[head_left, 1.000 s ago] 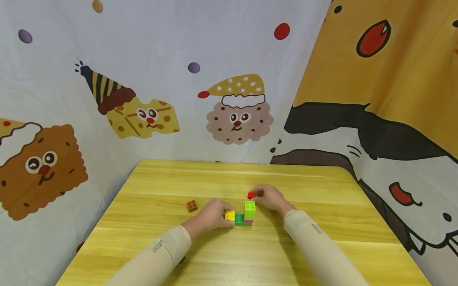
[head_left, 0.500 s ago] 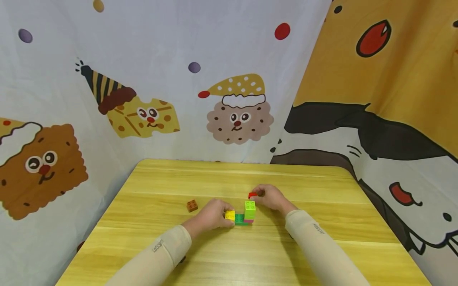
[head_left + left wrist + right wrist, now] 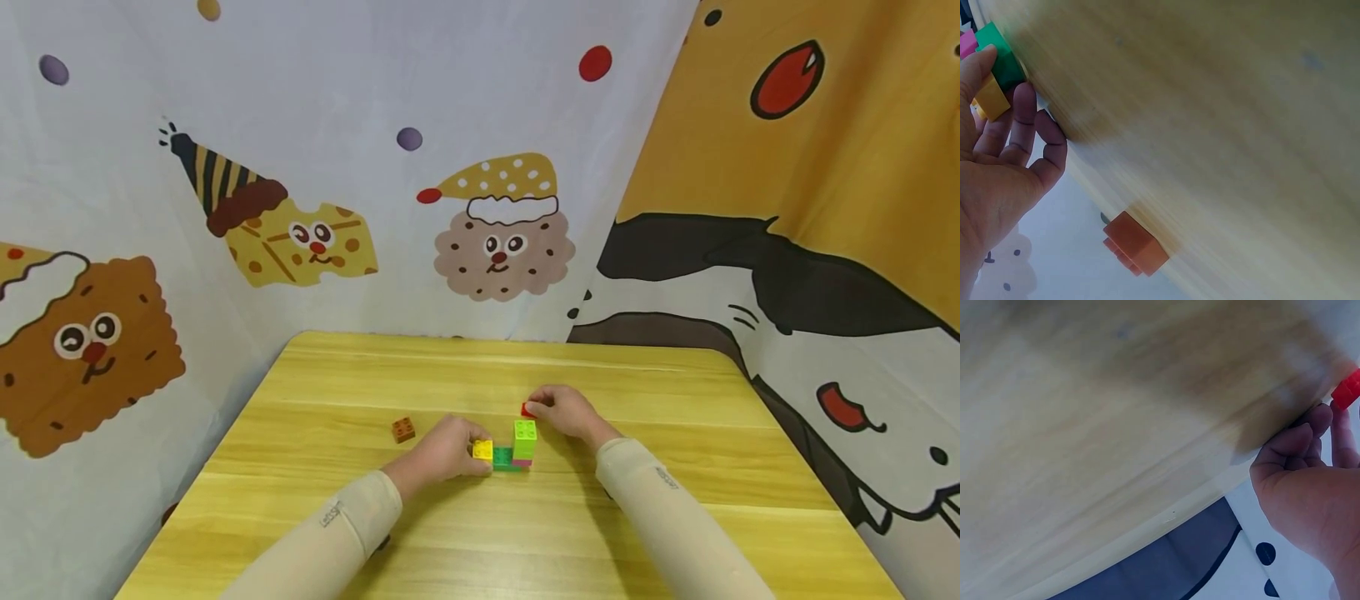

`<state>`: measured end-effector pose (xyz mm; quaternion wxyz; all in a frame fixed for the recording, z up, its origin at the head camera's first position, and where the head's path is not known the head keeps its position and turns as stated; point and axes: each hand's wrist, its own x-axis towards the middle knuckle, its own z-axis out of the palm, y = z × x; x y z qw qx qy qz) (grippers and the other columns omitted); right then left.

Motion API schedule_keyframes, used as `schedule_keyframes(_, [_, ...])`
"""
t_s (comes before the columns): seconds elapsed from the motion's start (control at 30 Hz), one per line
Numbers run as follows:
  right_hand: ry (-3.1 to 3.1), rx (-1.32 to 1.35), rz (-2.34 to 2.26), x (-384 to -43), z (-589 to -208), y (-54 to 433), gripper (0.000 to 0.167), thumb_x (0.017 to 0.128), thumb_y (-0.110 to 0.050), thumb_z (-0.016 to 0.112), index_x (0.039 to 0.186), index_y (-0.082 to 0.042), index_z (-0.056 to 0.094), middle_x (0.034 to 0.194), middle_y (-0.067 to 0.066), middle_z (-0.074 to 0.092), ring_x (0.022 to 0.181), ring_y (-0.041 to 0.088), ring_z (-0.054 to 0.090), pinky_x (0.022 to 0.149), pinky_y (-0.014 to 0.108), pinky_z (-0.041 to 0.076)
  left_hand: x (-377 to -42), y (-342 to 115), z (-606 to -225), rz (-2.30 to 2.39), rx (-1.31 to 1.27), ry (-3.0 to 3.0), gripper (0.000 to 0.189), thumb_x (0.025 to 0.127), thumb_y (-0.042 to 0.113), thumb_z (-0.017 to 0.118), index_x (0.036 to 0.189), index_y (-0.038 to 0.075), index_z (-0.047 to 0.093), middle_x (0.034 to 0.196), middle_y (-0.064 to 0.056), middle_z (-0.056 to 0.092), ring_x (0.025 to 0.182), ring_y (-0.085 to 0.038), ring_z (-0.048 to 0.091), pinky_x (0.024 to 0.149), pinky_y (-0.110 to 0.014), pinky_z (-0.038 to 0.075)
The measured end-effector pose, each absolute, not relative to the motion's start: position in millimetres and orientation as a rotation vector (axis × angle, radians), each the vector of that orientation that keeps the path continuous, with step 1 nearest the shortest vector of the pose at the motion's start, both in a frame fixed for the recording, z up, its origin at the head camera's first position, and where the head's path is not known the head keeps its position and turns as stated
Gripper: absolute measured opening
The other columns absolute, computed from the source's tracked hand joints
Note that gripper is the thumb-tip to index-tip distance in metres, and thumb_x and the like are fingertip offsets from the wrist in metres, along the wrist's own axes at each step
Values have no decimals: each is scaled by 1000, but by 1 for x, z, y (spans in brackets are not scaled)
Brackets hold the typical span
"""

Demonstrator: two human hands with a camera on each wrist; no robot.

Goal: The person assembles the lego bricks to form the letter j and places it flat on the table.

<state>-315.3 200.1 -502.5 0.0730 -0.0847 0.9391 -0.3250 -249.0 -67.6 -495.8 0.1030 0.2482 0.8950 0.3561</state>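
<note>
My left hand [image 3: 448, 450] pinches a yellow brick [image 3: 482, 450] at the left end of a small brick build. That yellow brick sits on a long green brick [image 3: 502, 456], whose studs show in the middle. At the right end rise light green bricks [image 3: 524, 437] above a pink brick [image 3: 522, 462]. In the left wrist view the thumb lies against the green brick [image 3: 1002, 62]. Just behind the build, my right hand [image 3: 564, 410] holds a small red brick [image 3: 527, 410] at its fingertips. Fingers partly cover the red brick.
An orange-brown brick [image 3: 403, 430] lies alone on the wooden table [image 3: 360, 379], left of my left hand. Behind the table's far edge hangs a white cloth [image 3: 397, 308] with cartoon prints; an orange-and-white one hangs at right.
The red brick has turned slightly in my right fingers, and less of it shows. My left hand stays at the yellow brick; the build has not moved.
</note>
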Motion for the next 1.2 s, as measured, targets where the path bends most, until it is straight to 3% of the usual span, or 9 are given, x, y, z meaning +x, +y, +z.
schedule_keyframes(0.23, [2817,-284,-981,-318,-503,191,18,105,-33,70,113,-18,77,109,1,75,98,18,64,99,46,54,-248,-75,-497,1042,713,2650,29,83,17,93,110,9,83,90,6,78,73,-2,60,64,-19,54])
schedule_keyframes(0.43, [2897,-386,-926,-320,-503,178,30,103,-32,73,126,-13,75,118,8,75,104,23,68,97,48,57,-243,-86,-497,1012,756,2660,32,83,18,93,110,6,83,94,2,80,74,0,61,66,-18,54])
schedule_keyframes(0.57, [2885,-625,-870,-322,-497,159,35,105,-30,70,136,-14,72,125,9,74,107,23,69,94,47,59,-237,-96,-496,1007,778,2634,28,83,16,93,107,6,82,89,4,78,71,0,62,63,-18,55])
schedule_keyframes(0.8, [2495,-1065,-610,-319,-450,105,45,111,-23,59,157,-23,55,128,5,71,105,15,66,95,40,57,-232,-99,-494,932,863,2669,36,85,20,91,117,5,81,90,2,80,62,3,55,62,-17,51])
schedule_keyframes(0.93, [2401,-1152,-517,-321,-427,76,49,112,-20,57,159,-28,51,122,2,70,100,14,64,95,36,55,-232,-96,-493,879,924,2700,37,85,23,92,116,6,82,91,2,80,60,4,47,63,-16,48])
schedule_keyframes(1.07, [2396,-1166,-371,-323,-428,55,52,112,-18,56,161,-32,48,121,-3,71,103,8,63,96,32,55,-232,-93,-493,874,969,2704,35,84,23,93,114,6,83,80,5,76,63,2,45,67,-16,47])
schedule_keyframes(1.2, [2361,-1115,-231,-324,-436,35,60,112,-11,51,163,-41,43,113,0,71,80,5,55,77,26,52,-230,-94,-492,897,958,2725,33,83,24,93,112,9,84,84,7,78,71,2,48,73,-16,48])
